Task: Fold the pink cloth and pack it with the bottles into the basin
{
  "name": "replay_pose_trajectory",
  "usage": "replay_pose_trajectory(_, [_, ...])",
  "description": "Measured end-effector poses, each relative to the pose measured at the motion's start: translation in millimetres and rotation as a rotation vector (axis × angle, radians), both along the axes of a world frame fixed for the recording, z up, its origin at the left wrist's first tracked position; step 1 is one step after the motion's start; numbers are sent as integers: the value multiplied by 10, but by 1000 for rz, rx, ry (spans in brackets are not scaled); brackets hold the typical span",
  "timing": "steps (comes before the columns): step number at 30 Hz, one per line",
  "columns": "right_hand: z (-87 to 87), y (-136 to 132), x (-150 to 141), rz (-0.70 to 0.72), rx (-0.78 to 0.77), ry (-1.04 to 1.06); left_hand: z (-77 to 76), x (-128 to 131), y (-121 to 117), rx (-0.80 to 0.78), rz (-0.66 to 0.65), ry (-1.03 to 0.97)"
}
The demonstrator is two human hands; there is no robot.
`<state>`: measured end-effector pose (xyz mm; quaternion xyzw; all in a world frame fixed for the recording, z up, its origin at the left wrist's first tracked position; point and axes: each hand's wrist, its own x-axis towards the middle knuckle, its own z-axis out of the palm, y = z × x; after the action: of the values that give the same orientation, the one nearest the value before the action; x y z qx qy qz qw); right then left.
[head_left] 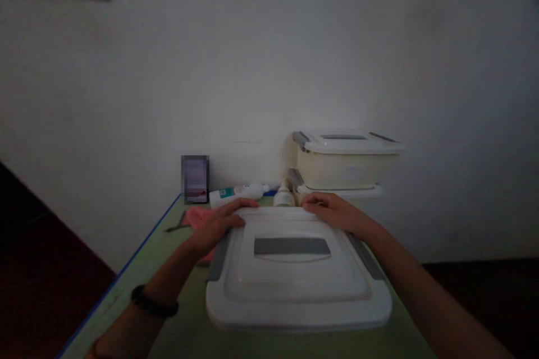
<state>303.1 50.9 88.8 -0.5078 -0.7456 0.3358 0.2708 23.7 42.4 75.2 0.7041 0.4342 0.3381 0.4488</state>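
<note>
A white lidded storage box (pixel 303 275) with grey side latches and a grey strip in its lid stands on the green table in front of me. My left hand (pixel 219 227) rests on the lid's far left corner, fingers stretched out along the edge. On the far right part of the lid lies my right hand (pixel 332 210), its fingers extended and slightly curved over the far edge. Both hands touch the box from above without anything grasped between the fingers. The box's sides are hidden under the lid.
Behind the box lie a white bottle (pixel 236 193) and a small white spray-type bottle (pixel 284 196). A pink cloth (pixel 197 217) is left of it. Two stacked boxes (pixel 345 168) stand back right. A blurred-out upright screen (pixel 196 179) leans near the wall (pixel 252 67).
</note>
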Motion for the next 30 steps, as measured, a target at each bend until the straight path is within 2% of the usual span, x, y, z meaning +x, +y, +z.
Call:
replay_pose_trajectory(5, [32, 101, -280, 115, 23, -118, 320, -355, 139, -12, -144, 381])
replay_pose_trajectory(8, [56, 127, -332, 150, 16, -166, 416, -537, 136, 25, -250, 418])
replay_pose_trajectory(11, [71, 158, -342, 181, -63, -272, 457, -672, 77, -70, -260, 465])
replay_pose_trajectory(14, [70, 194, -347, 145, -118, -369, 479, -705, 17, -251, -239, 488])
replay_pose_trajectory(16, [65, 209, -356, 112, -121, -390, 482, -677, 7, -301, -234, 495])
replay_pose_trajectory(20, [65, 205, -378, 112, -112, -341, 441, -633, 64, -307, -261, 549])
replay_pose_trajectory(25, [78, 190, -404, 144, -124, -289, 347, -698, 140, -274, -298, 408])
replay_pose_trajectory(30, [52, 199, -389, 145, -113, -260, 291, -777, 162, -310, -314, 313])
